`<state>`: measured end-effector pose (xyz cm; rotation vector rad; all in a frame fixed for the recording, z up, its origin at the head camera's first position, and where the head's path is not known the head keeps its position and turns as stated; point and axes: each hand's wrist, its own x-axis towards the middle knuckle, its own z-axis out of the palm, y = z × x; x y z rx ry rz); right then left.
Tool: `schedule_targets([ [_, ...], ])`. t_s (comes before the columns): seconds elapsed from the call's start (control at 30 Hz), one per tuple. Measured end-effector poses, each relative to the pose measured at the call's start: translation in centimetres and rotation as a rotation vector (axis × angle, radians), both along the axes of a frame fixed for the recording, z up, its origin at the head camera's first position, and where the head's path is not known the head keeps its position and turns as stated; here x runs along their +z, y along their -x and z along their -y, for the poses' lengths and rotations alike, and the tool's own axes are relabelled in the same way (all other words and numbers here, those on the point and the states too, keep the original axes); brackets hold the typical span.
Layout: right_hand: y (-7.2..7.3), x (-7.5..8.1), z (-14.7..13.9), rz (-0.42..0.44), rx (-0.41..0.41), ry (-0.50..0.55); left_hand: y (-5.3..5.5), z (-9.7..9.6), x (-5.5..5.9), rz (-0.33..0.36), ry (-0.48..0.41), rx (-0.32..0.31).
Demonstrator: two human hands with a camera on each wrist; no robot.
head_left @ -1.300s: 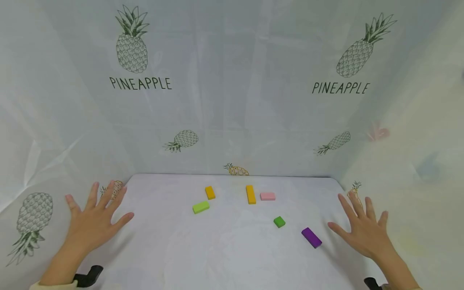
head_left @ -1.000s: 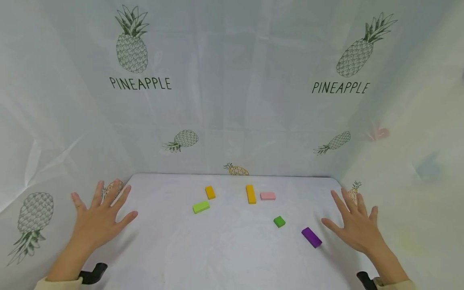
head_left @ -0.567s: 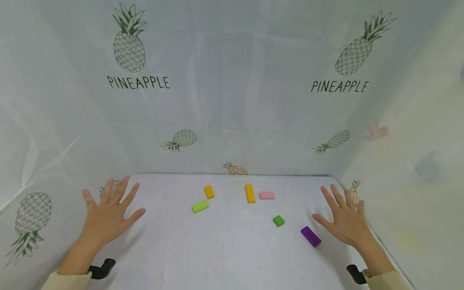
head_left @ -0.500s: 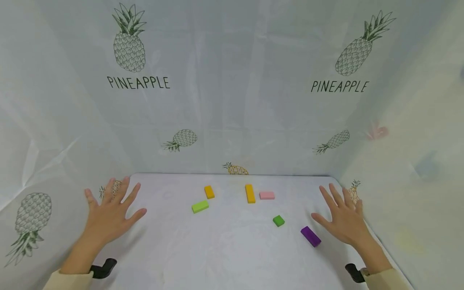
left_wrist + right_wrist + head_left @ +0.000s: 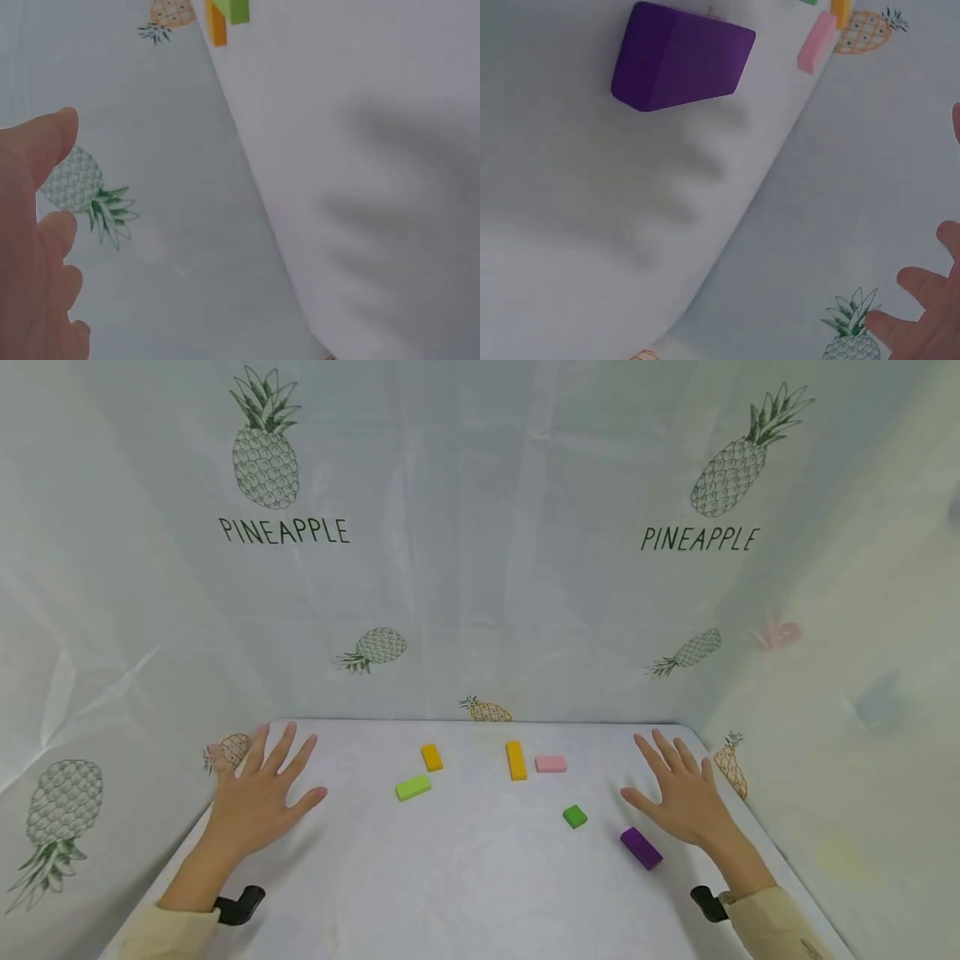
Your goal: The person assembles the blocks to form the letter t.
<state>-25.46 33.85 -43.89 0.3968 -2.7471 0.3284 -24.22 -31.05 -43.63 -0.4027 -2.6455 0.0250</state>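
Observation:
My left hand (image 5: 257,806) hovers over the left side of the white table with its fingers spread, holding nothing. On the right, my right hand (image 5: 684,797) also has spread fingers and nothing in it. Nearest to it lies a purple block (image 5: 641,848), which looks large in the right wrist view. A small green block (image 5: 575,817) sits farther in. Toward the back are a pink block (image 5: 551,764), a long yellow block (image 5: 516,761) and a shorter yellow block (image 5: 432,757). A lime-green block (image 5: 413,787) is the closest to my left hand, well apart from it.
The blocks lie scattered on a white tabletop (image 5: 450,893). A pale curtain (image 5: 480,568) printed with pineapples rises behind the table's back edge and wraps both sides. Each wrist wears a black band, beside cream sleeves (image 5: 772,922).
Both hands have moved inward over the table, the left one to the right and the right one to the left. Their fingers stay spread. The blocks have not moved on the table.

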Motion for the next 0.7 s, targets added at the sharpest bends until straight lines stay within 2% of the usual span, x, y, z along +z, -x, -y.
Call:
schedule_targets([
  [0.17, 1.1, 0.2, 0.8, -0.015, 0.032, 0.022, 0.6, -1.0, -0.3, 0.013, -0.043, -0.024],
  [0.43, 2.5, -0.3, 1.6, -0.028, 0.079, 0.053, 1.2, -2.7, -0.8, 0.079, -0.118, -0.048],
  [0.7, 3.5, -0.4, 3.1, 0.071, 0.092, 0.127, 2.1, -4.2, -2.0, 0.149, -0.185, -0.052],
])
